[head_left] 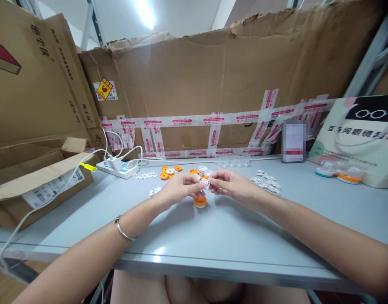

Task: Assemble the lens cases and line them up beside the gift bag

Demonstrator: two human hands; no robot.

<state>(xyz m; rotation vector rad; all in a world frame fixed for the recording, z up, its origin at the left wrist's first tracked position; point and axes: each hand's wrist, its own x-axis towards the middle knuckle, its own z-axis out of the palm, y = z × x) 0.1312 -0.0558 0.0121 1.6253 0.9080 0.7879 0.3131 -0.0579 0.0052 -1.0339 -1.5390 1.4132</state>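
Between the fingertips of both hands is a small white disc with holes (205, 183), raised above the table. My left hand (188, 185) pinches its left side, and my right hand (225, 183) grips it from the right. Just below them an orange and white round cap (200, 202) stands on the table. Behind the fingers lie white rings (203, 169) and an orange ring (193, 172), partly covered by my hands. To the left is a group of orange discs (165, 175) with a white one among them.
White perforated pieces (268, 182) lie right of my hands; small white discs (146, 175) lie left. Clear containers (232, 161) stand at the back. A power strip (118, 168) and open carton (54, 185) are left; a phone (293, 141), lidded cups (349, 175) and paper bag (365, 139) right.
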